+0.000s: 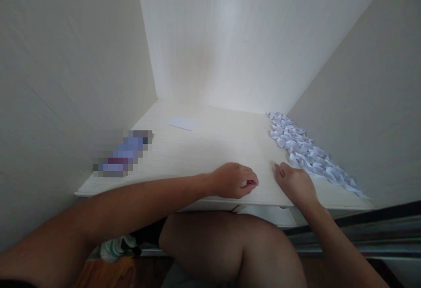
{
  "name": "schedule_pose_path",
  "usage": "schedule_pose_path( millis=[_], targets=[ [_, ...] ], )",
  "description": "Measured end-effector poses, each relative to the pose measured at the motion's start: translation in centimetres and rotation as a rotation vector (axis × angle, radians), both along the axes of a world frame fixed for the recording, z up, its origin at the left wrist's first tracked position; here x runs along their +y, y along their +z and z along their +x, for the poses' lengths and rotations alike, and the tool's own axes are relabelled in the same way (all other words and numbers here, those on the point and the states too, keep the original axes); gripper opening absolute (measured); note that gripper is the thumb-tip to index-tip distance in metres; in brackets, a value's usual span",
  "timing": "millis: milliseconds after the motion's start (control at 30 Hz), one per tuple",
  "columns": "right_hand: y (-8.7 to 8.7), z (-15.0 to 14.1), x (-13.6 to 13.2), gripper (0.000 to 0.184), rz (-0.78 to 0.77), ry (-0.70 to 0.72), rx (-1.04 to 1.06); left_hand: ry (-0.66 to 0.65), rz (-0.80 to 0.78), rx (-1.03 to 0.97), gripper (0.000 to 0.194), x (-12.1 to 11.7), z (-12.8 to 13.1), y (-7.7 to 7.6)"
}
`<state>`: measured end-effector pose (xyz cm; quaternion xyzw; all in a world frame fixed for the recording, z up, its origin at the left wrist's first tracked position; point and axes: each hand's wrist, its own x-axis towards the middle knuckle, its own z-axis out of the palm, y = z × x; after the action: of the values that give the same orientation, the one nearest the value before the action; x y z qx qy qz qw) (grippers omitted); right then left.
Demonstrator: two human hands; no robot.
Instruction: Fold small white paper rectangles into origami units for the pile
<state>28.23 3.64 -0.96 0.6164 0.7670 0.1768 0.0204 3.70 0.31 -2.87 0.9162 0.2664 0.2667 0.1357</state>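
Note:
My left hand [234,180] is closed over the front part of the white desk surface [210,147], its fingers curled inward. A small white bit and a dark red spot show at its fingertips, too small to name. To its right, my right hand [296,185] is also closed, thumb against the bent fingers. Whatever it may hold is hidden. The two hands are apart. Just beyond my right hand lies a long band of white, folded, paper-like pieces [302,147], overlapping along the right wall.
A flat white slip [182,123] lies toward the back left. A pixelated bluish object [123,154] rests by the left wall [82,59]. Pale panels enclose the desk at the back and both sides. My legs [230,248] are below the front edge.

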Motion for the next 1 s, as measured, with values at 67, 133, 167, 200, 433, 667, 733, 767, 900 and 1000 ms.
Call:
schedule_pose_path(
  millis=[67, 133, 167, 200, 433, 667, 733, 767, 900, 1000],
  targets=[
    [0.0, -1.1, -0.6, 0.034, -0.033, 0.039, 0.014, -0.029, 0.078, 0.056, 0.014, -0.7, -0.1, -0.2],
    [-0.1, -2.5, -1.0, 0.034, -0.051, 0.072, 0.029, -0.1, 0.207, 0.127, 0.017, -1.6, -0.3, -0.2],
    [-0.2, -3.3, -1.2, 0.034, -0.058, 0.09, 0.038, -0.145, 0.277, 0.158, 0.018, -2.2, -0.5, -0.2],
    [-0.3, -4.1, -1.3, 0.035, -0.066, 0.109, 0.048, -0.19, 0.337, 0.183, 0.018, -2.8, -0.7, -0.2],
    [-0.6, -11.2, -0.4, 0.035, -0.124, 0.323, 0.149, -0.392, 0.472, 0.362, 0.033, -6.6, -1.1, -2.3],
    [-1.1, -20.9, 2.8, 0.035, -0.111, 0.581, 0.304, -0.333, 0.17, 0.342, 0.014, -8.5, -0.8, -4.2],
    [-1.6, -23.6, 4.8, 0.043, -0.083, 0.655, 0.461, -0.307, 0.125, 0.336, 0.011, -8.5, -0.8, -3.5],
    [-1.8, -24.8, 5.9, 0.052, -0.086, 0.645, 0.518, -0.318, 0.105, 0.345, 0.01, -8.4, -0.8, -3.2],
    [-2.5, -28.5, 10.6, 0.076, -0.184, 0.594, 0.546, -0.338, 0.021, 0.381, 0.009, -8.0, -0.5, -3.0],
    [-2.5, -30.0, 13.0, 0.076, -0.234, 0.638, 0.532, -0.319, 0.034, 0.375, 0.009, -8.0, -0.2, -3.5]
  ],
)
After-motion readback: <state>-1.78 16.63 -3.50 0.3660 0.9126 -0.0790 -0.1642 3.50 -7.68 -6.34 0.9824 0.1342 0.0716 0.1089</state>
